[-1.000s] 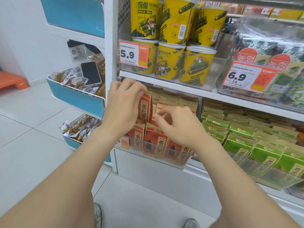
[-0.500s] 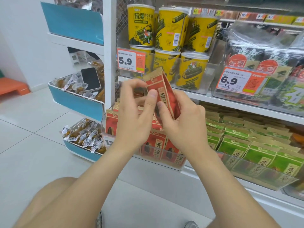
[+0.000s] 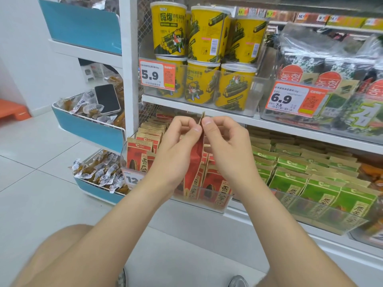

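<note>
A red and tan packet of sunflower seeds (image 3: 195,160) hangs edge-on between my hands, above the clear bin of red packets (image 3: 215,200) on the low shelf. My left hand (image 3: 176,148) pinches the packet's top edge from the left with thumb and forefinger. My right hand (image 3: 226,146) pinches the same top edge from the right. The packet's lower end dips among the standing red packets (image 3: 141,156) in the bin.
Green packets (image 3: 306,179) fill the bin to the right. Yellow tubs (image 3: 207,34) and seaweed bags (image 3: 331,79) stand on the shelf above, behind price tags. At left, blue side bins (image 3: 89,129) hold wrapped snacks and a phone (image 3: 107,99). My knee and shoes show below.
The packet was pulled out of the bin, lifted and turned over, then swung upright and edge-on; both hands have shifted to pinching its top edge and lowered it toward the bin.
</note>
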Demonstrator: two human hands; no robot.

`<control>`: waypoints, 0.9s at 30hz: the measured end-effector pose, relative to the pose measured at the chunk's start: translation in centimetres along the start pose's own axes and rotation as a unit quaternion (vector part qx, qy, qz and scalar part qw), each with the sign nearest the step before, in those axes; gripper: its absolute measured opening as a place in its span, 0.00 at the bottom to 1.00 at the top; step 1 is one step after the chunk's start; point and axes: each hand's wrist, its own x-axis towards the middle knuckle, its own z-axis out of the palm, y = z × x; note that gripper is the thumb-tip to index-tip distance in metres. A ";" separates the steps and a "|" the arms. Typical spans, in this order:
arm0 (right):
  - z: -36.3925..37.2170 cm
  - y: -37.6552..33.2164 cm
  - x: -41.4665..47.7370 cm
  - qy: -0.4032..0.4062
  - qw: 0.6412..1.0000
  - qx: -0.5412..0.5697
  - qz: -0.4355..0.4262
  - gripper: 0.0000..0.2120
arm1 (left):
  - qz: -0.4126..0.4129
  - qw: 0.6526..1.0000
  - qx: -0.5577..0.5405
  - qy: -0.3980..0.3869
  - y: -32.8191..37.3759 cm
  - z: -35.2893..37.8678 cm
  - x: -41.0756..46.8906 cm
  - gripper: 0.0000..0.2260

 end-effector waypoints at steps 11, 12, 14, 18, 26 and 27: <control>0.2 -0.7 -0.4 -0.012 0.996 0.080 0.047 0.10 | -0.041 0.998 -0.043 0.009 0.4 -0.8 -0.1 0.08; 0.2 -0.7 -0.3 -0.015 0.995 0.083 0.053 0.10 | -0.053 0.997 -0.060 0.008 0.4 -0.9 -0.1 0.07; 0.1 -0.7 -0.3 -0.018 0.994 0.085 0.059 0.10 | -0.071 0.994 -0.080 0.007 0.4 -1.0 0.0 0.08; 0.2 -0.5 -0.3 -0.005 0.998 0.050 0.024 0.10 | -0.091 0.991 -0.100 0.001 0.5 -1.3 0.1 0.08; 0.7 -0.5 -1.4 -0.129 0.989 -0.058 -0.046 0.20 | -0.085 0.976 -0.186 0.075 0.6 -1.5 0.8 0.14; 0.8 -0.5 -1.6 -0.156 0.985 -0.062 -0.045 0.25 | -0.082 0.972 -0.204 0.084 0.7 -1.7 0.9 0.14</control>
